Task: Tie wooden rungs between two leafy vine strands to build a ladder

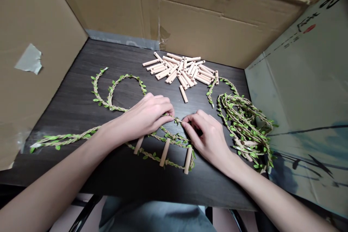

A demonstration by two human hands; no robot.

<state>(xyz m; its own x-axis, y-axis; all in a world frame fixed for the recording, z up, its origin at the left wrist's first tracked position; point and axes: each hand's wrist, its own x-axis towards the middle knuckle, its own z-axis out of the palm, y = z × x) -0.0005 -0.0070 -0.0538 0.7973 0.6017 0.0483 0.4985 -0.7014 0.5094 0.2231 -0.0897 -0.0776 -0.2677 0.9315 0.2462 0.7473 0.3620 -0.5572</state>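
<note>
Between my two hands a short stretch of braided leaf rope (177,120) is pinched, with small green leaves along it. My left hand (152,113) grips it with thumb and fingers, and my right hand (202,130) pinches it a little to the right. Just below, a small rope ladder lies on the table, its wooden rungs (165,152) set between two strands of the same rope. From under my left hand a loose rope end (116,108) curls out to the upper left. Another doubled length (65,138) passes beneath my left forearm.
A pile of drilled wooden dowels (181,69) lies at the back, with one dowel (183,94) apart in front. At the right is a heap of coiled leaf rope (241,119) with some dowels in it. Cardboard walls (201,25) surround the dark table (108,174).
</note>
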